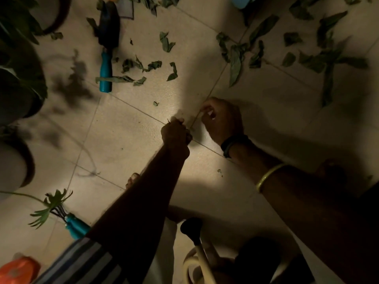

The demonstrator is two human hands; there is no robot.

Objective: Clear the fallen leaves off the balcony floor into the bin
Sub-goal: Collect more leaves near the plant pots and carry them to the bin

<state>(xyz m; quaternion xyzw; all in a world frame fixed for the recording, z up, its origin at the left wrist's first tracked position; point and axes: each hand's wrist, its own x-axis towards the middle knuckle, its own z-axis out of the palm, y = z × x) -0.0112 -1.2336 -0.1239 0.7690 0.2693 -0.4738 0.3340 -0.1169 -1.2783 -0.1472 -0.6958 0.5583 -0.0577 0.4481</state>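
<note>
Leaves [235, 58] lie scattered on the pale tiled floor [127, 136], mostly beyond both hands and off to either side, well apart from them. Left hand [176, 135] is fisted low at a tile joint, a dark sliver poking from its grip; what it holds is unclear. Right hand [220, 119] just beside it, fingertips pinched together; contents cannot be told. A teal-handled trowel [106, 56] rests farther out. Dim light, hard shadows.
</note>
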